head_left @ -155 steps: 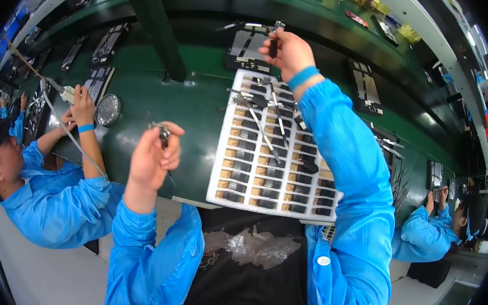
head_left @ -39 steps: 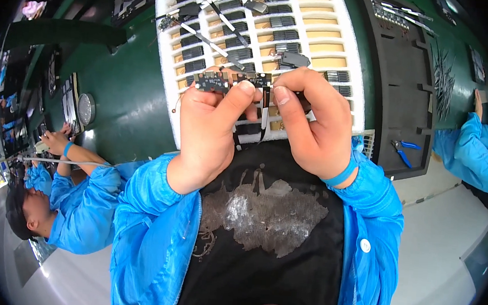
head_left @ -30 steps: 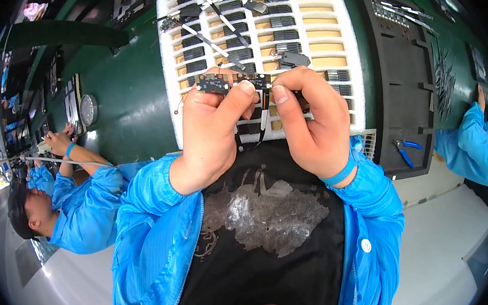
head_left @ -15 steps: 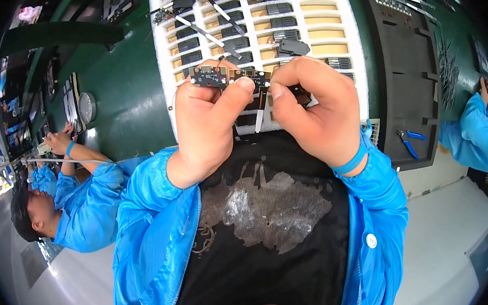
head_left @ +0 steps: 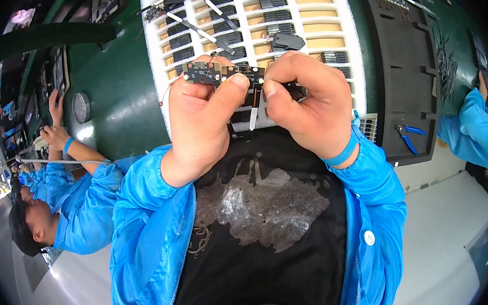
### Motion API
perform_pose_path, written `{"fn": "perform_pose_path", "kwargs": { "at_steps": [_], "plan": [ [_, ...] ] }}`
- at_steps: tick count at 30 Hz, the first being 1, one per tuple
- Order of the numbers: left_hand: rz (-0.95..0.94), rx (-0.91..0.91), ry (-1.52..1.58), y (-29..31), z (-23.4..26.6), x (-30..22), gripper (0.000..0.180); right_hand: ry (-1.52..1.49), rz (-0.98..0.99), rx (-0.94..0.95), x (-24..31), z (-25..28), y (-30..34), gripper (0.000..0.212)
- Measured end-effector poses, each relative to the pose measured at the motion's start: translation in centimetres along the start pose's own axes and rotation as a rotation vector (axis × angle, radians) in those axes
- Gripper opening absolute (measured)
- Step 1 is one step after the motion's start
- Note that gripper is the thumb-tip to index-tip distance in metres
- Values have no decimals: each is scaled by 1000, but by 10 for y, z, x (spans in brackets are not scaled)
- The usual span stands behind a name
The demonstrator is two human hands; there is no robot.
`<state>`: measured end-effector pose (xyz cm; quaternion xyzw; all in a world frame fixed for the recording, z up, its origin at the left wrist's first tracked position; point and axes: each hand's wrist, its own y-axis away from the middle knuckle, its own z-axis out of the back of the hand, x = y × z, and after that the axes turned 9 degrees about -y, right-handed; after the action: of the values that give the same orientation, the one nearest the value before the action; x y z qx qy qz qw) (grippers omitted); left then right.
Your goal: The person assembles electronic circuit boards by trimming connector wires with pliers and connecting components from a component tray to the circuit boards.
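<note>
In front of my chest, my left hand (head_left: 204, 118) grips a narrow black circuit board (head_left: 203, 73), its thumb pressed on the top face and its fingers curled behind. My right hand (head_left: 313, 109) is pinched at the board's right end, thumb and forefinger together; what lies between those fingertips is hidden. A dark piece (head_left: 296, 90) shows partly inside the curl of the right hand. Below the board hangs a thin strip (head_left: 253, 118) with a white end. Just beyond the right hand, a dark grey rectangular part (head_left: 288, 41) rests on the foam tray (head_left: 358, 75).
The tray's slots hold several black parts (head_left: 279, 29), and long black-and-white strips (head_left: 199, 31) lie across it. At right, blue-handled cutters (head_left: 410, 138) lie in a black tray (head_left: 401, 84). A round metal dish (head_left: 81, 107) stands left. Co-workers in blue sit at left (head_left: 82, 208) and right (head_left: 481, 128).
Both hands and the board have shifted slightly left in the picture, and so has the foam tray. Their grip looks the same. The left co-worker's hand has lifted.
</note>
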<state>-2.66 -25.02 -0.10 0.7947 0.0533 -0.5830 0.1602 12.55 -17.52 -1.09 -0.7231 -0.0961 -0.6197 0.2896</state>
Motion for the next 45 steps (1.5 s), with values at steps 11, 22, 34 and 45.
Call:
{"fn": "perform_pose_path", "kwargs": {
  "at_steps": [11,22,34,45],
  "plan": [
    [37,96,-25,-10,11,-11,9,26,-138,140,18,14,-2,6],
    [216,423,-238,-15,22,-47,14,143,-182,485,51,24,-31,9],
    [245,471,-31,-13,57,-54,19,-99,-431,288,58,13,-93,18],
    [147,85,163,-10,102,-46,46,-355,-608,-19,-12,25,-239,20]
  ]
}}
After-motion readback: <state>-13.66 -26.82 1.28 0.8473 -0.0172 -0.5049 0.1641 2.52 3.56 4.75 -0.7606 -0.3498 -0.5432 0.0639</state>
